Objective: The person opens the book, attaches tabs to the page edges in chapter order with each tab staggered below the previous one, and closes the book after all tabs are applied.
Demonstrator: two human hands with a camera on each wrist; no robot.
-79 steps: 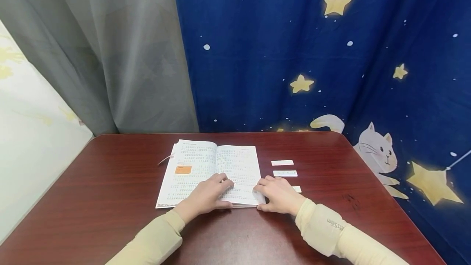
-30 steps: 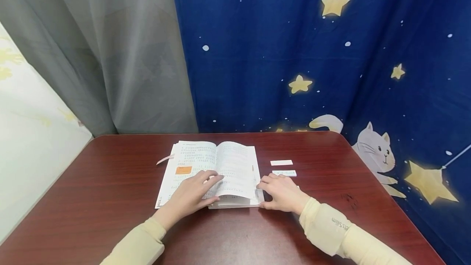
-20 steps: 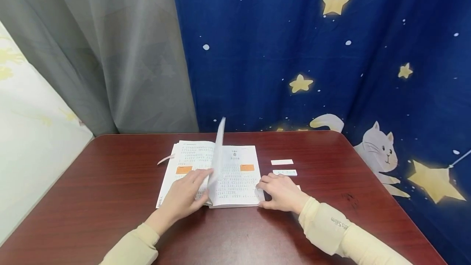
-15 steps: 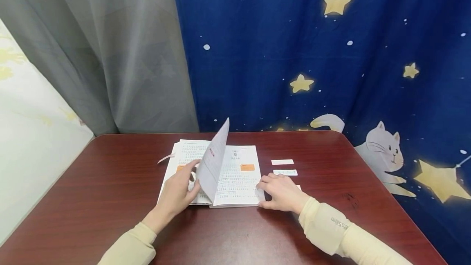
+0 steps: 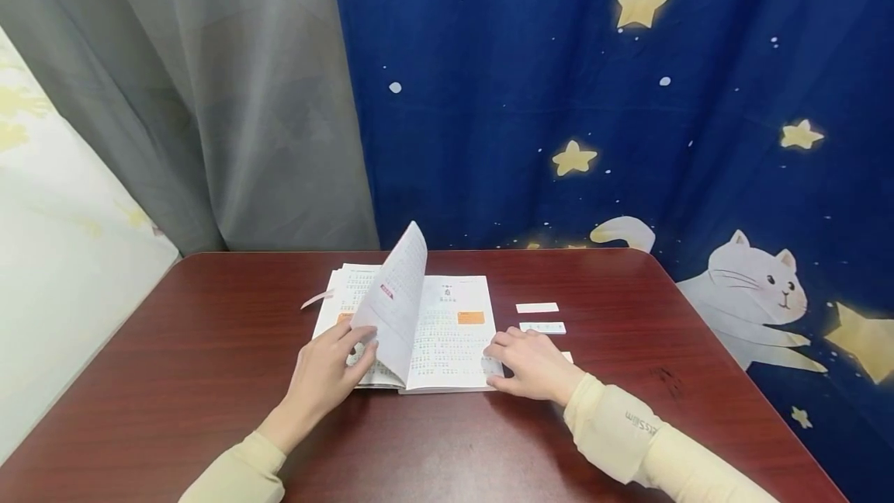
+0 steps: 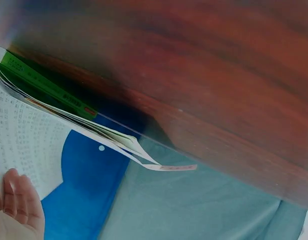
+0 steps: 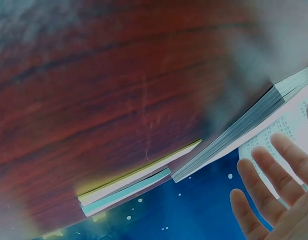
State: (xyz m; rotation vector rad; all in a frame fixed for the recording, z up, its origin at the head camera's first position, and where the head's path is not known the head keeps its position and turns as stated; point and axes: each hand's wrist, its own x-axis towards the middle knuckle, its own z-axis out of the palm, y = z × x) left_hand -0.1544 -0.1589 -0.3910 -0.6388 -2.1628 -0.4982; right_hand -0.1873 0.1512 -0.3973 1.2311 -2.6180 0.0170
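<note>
I see my left hand pinch the standing page over the book; my flat, open right hand presses the right page edge

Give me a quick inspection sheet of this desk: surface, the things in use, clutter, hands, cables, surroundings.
Surface: dark red wooden table, glossy.
Things in use: open white printed book lying flat, one lifted page curving up mid-turn; orange label on the right-hand page.
Clutter: small white paper strips right of the book; a pale ribbon bookmark sticking out at its left edge.
Hands: left hand holds the lifted page's edge; right hand rests with straight fingers on the book's lower right corner.
Cables: nothing seen.
Surroundings: grey curtain and blue star-and-cat cloth behind.
</note>
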